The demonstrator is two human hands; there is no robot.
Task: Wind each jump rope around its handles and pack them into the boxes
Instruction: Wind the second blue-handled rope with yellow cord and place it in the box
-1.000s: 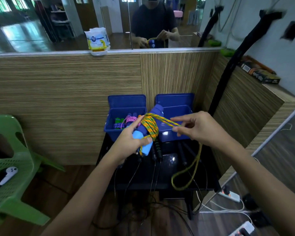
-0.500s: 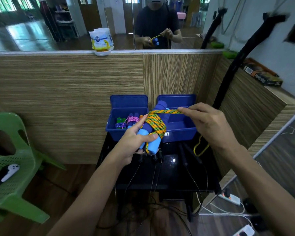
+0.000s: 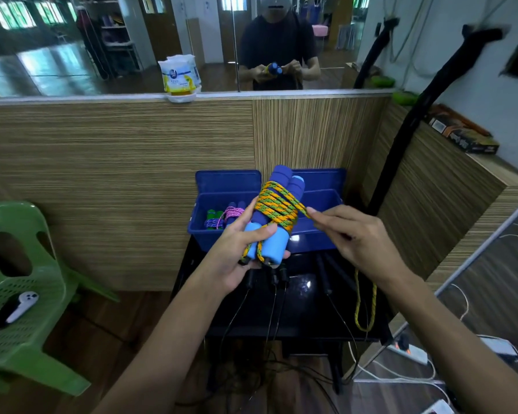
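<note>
Left hand (image 3: pixel 237 249) clamps the upright handles (image 3: pixel 277 216); right hand (image 3: pixel 353 234) pinches the rope (image 3: pixel 277 206) just right of them.

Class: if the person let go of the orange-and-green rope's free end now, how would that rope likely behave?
The rope is probably floppy: its tail hangs in a slack loop below the right hand. The coils would likely loosen, since only that pinch and the left hand hold them.

The left hand (image 3: pixel 237 252) grips two blue handles (image 3: pixel 277 222) wound with orange-green rope (image 3: pixel 277 206), whose strand the right hand (image 3: pixel 353 234) pinches, above two blue boxes (image 3: pixel 222 201).
</note>
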